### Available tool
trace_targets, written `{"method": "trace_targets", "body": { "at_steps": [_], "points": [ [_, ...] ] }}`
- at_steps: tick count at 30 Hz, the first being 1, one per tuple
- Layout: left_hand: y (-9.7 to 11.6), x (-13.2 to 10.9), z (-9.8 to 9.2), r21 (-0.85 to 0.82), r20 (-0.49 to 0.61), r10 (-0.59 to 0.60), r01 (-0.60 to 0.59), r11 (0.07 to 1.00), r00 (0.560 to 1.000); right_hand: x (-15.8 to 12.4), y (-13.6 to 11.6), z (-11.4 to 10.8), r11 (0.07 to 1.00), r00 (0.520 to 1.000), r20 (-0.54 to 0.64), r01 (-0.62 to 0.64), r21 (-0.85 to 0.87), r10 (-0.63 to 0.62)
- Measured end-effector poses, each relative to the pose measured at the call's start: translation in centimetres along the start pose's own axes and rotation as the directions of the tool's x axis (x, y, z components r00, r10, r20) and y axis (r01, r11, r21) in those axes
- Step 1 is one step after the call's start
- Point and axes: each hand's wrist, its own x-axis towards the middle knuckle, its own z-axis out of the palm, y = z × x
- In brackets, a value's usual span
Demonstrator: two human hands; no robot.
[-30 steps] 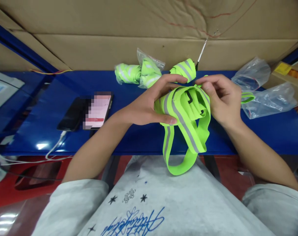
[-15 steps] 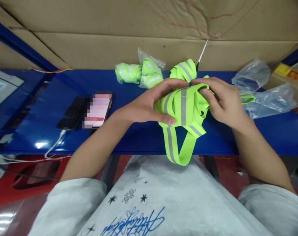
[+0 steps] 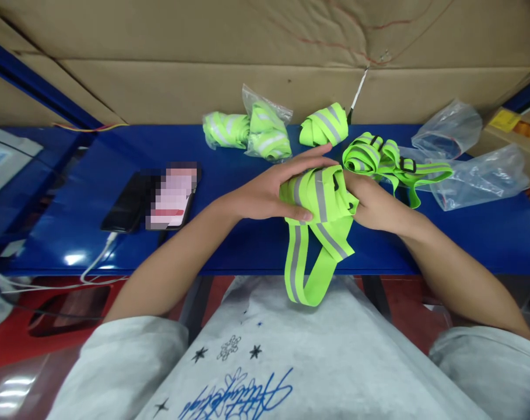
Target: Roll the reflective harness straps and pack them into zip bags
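My left hand (image 3: 267,192) grips a bundle of neon-green reflective strap (image 3: 320,198) with a grey stripe, thumb underneath and fingers stretched over the top. A loop of the strap hangs down past the blue table (image 3: 247,245) edge toward my lap. My right hand (image 3: 372,201) presses against the bundle's right side; its fingers are tucked behind the strap and hidden. Just behind my right hand lies a second, loose green strap (image 3: 390,160) with black buckles.
A rolled strap (image 3: 324,125) and bagged straps (image 3: 251,131) lie at the table's back. Two empty clear bags (image 3: 466,157) sit at the right. Two phones (image 3: 153,198) with a white cable lie at the left. Cardboard (image 3: 247,70) walls the back.
The hanging loop has been drawn shorter and the bundle wound tighter. My right hand dropped from the top of the bundle to its right side, uncovering the loose strap behind it.
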Motion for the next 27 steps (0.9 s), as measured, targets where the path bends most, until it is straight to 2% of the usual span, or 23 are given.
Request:
{"method": "trace_targets", "body": {
  "at_steps": [4, 8, 11, 14, 17, 19, 21, 24, 27],
  "points": [
    [0.7, -0.1, 0.4, -0.060, 0.001, 0.013, -0.013, 0.998, 1.000, 0.0, -0.3, -0.4, 0.988, 0.995, 0.050, -0.096, 0.125, 0.090],
    [1.5, 0.0, 0.7, -0.016, -0.058, 0.038, -0.039, 0.999, 0.998, 0.0, -0.2, -0.7, 0.935, 0.979, 0.039, -0.202, 0.291, 0.200],
    [1.7, 0.1, 0.9, 0.005, -0.121, 0.036, -0.036, 0.999, 0.992, 0.0, 0.0, -0.1, 0.828, 0.935, -0.002, -0.312, 0.466, 0.353],
    [1.5, 0.2, 0.8, 0.013, -0.218, 0.084, -0.084, 0.996, 0.972, 0.1, 0.1, 1.4, 0.692, 0.891, 0.011, -0.361, 0.625, 0.454],
    [0.9, 0.3, 0.3, 0.021, -0.318, 0.099, -0.097, 0.995, 0.943, 0.3, -0.2, 2.6, 0.521, 0.846, 0.158, -0.449, 0.726, 0.510],
    [0.5, 0.3, -0.3, 0.020, -0.359, 0.092, -0.091, 0.996, 0.929, 0.4, -0.7, 2.9, 0.406, 0.821, 0.303, -0.517, 0.754, 0.484],
    [0.2, 0.3, -0.8, 0.029, -0.389, 0.096, -0.091, 0.995, 0.916, 0.4, -1.4, 2.7, 0.349, 0.813, 0.380, -0.546, 0.762, 0.441],
    [0.1, 0.3, -1.2, 0.120, -0.409, 0.142, -0.102, 0.988, 0.902, 0.2, -2.1, 2.3, 0.361, 0.808, 0.409, -0.565, 0.742, 0.423],
    [0.6, 0.3, -0.3, 0.303, -0.379, 0.242, -0.127, 0.944, 0.893, 0.2, -2.3, 2.4, 0.443, 0.810, 0.349, -0.559, 0.701, 0.471]
  ]
}}
